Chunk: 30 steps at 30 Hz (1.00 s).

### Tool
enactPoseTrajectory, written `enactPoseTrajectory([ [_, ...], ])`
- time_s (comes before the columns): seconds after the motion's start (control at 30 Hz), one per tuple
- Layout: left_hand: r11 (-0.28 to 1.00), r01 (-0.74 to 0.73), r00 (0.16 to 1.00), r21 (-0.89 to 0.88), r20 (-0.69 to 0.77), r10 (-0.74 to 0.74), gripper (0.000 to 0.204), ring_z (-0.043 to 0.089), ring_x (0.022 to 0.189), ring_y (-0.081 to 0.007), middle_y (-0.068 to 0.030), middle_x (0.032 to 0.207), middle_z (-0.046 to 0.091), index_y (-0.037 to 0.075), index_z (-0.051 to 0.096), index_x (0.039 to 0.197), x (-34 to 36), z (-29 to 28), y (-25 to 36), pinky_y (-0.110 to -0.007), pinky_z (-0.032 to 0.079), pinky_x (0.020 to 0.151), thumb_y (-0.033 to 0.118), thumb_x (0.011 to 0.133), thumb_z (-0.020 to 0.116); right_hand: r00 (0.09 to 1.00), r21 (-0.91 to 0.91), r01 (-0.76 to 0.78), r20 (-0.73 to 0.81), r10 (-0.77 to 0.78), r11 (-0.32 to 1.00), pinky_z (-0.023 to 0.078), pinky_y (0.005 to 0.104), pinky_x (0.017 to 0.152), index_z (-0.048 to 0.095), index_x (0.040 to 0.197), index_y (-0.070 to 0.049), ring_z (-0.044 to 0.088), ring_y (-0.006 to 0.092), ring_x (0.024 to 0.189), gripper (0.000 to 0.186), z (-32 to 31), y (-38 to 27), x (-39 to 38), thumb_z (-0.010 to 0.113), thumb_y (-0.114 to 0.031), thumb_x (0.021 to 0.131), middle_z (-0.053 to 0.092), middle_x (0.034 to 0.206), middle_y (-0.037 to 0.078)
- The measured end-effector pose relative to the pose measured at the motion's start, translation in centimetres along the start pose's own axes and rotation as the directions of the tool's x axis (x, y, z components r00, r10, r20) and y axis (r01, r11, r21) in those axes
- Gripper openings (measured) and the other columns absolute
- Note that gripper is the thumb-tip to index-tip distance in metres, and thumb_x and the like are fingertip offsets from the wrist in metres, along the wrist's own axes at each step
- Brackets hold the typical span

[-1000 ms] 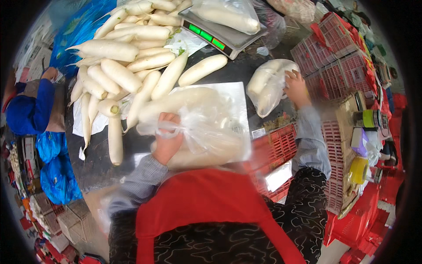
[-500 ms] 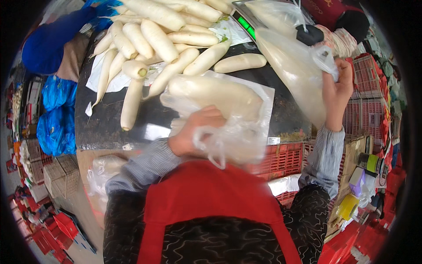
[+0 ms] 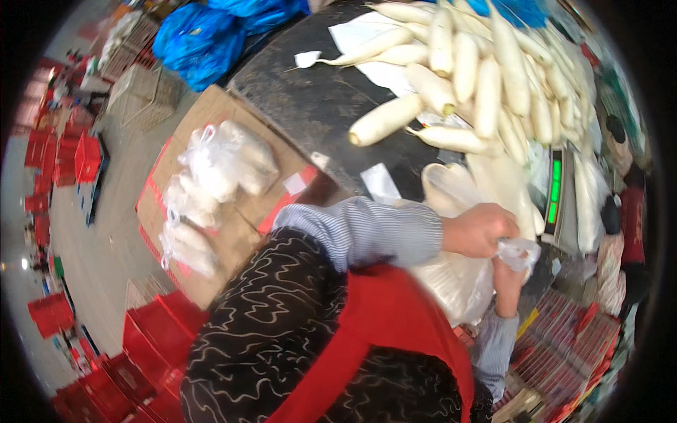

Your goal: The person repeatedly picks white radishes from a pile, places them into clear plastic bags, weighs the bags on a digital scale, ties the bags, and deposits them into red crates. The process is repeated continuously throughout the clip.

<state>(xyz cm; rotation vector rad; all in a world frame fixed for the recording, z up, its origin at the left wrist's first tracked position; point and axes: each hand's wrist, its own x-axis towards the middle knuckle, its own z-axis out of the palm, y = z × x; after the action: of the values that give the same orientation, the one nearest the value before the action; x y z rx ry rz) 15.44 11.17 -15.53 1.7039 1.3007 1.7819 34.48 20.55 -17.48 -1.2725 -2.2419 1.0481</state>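
My left hand (image 3: 477, 229) is closed, gripping the gathered handles (image 3: 519, 254) of a clear plastic bag of white radishes (image 3: 451, 287). My right hand (image 3: 506, 280), partly hidden by the plastic, is just below it, also closed on the bag handles. The bag is under and beside my hands at the near edge of the dark table (image 3: 275, 77); more white radish in plastic lies just above them. A heap of loose radishes (image 3: 486, 92) covers the upper right of the table, beside a scale (image 3: 557, 197) with a green display.
On the left, tied bags of radishes (image 3: 233, 158) rest on cardboard (image 3: 229, 243), near blue plastic bags (image 3: 187, 49). Red crates (image 3: 155, 342) stand on the floor, lower left. Stacked crates (image 3: 557, 338) are at lower right; clothed figures (image 3: 620, 233), partly seen, are beyond the scale.
My view has swung left, bringing the bagged radishes on cardboard into full sight. My right hand has come from the far bag down beside my left hand, and both now grip bag handles together.
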Motion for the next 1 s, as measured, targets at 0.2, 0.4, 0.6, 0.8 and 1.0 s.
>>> enactPoseTrajectory([
  [0.2,0.956,-0.26,0.965,0.136,0.075,0.251,0.03,0.061,0.092,-0.0373,-0.0139,0.092,0.063,0.005,0.066,0.091,2.1,-8.7,7.7,-0.047,0.05,0.076,0.011,0.061,0.07,0.938,0.229,0.342,-0.136,-0.318,0.911,0.044,0.039,0.095,0.054,0.126,0.002,0.057,0.0213,0.107,0.048,-3.0,-10.1,-0.7,0.071,-0.004,0.081,0.061,0.115,0.011],
  [0.4,0.721,0.379,0.742,0.58,-0.656,0.139,0.083,0.044,0.126,-0.0374,-0.0219,0.133,0.046,0.005,0.05,0.134,-12.1,-28.1,8.8,-0.047,0.038,0.106,0.035,0.065,0.085,0.814,-0.091,0.566,-0.097,-0.573,0.82,0.051,0.0325,0.075,0.069,0.095,0.008,0.064,0.0203,0.082,0.022,0.2,-22.1,-1.5,0.068,-0.007,0.079,0.068,0.093,0.013],
  [0.6,-0.287,0.956,-0.121,-0.056,-0.969,-0.214,0.12,0.018,0.143,-0.0504,-0.0303,0.155,0.016,0.005,0.025,0.151,-35.5,-39.7,-0.2,-0.059,0.031,0.109,0.047,0.059,0.089,0.785,0.191,0.581,0.123,-0.607,0.791,0.051,0.0315,0.077,0.062,0.111,0.01,0.063,0.0203,0.085,0.036,9.6,-29.2,-2.6,0.069,-0.008,0.081,0.067,0.098,0.013],
  [0.8,-0.211,0.973,-0.129,-0.098,-0.982,-0.141,0.055,0.052,0.121,-0.0383,-0.0229,0.122,0.06,0.013,0.058,0.129,-45.2,-41.1,-7.6,-0.057,0.043,0.097,0.014,0.075,0.064,0.542,0.204,0.713,0.447,-0.712,0.671,0.049,0.0323,0.081,0.057,0.117,0.005,0.061,0.021,0.093,0.049,19.0,-33.4,-3.3,0.077,-0.009,0.074,0.06,0.103,0.011],
  [1.0,0.42,0.901,-0.16,-0.109,-0.983,0.089,0.025,0.066,0.081,-0.0432,-0.027,0.082,0.067,-0.002,0.07,0.085,-43.8,-38.1,-3.6,-0.051,0.053,0.08,0.016,0.069,0.063,0.469,0.267,0.593,0.652,-0.596,0.759,0.049,0.0322,0.081,0.059,0.112,0.005,0.06,0.0204,0.09,0.042,25.5,-36.7,-1.8,0.075,-0.005,0.075,0.062,0.099,0.012],
])
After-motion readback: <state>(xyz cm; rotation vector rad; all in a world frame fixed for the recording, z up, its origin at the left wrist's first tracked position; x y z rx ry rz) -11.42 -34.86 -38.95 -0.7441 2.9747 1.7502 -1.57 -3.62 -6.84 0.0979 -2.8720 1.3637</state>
